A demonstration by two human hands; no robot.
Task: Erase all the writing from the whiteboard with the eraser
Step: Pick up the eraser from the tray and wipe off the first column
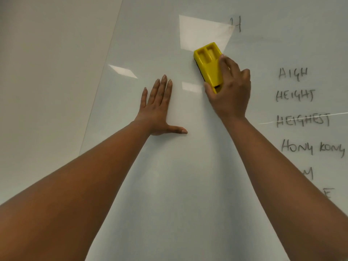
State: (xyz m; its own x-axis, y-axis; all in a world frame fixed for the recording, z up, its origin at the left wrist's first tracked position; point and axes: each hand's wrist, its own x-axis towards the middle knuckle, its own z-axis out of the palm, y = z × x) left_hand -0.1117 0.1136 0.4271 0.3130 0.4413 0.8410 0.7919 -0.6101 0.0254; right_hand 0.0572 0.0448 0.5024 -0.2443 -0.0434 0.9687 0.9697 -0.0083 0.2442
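A glossy whiteboard (169, 176) fills most of the head view. My right hand (230, 91) grips a yellow eraser (208, 61) and holds it flat against the board, upper middle. My left hand (160, 108) lies flat on the board with fingers straight and thumb spread, to the left of the eraser. Black handwritten words (301, 119) run down the right side: HIGH, HEIGHT, HEIGHEST, HONG KONG and more, partly hidden by my right forearm. A lone letter H (236, 24) sits above the eraser. The board's left and middle show no writing.
The whiteboard's left edge (101, 80) runs diagonally, with a plain pale wall (47, 72) beyond it. Bright reflections of ceiling lights (199, 32) lie on the board near the eraser.
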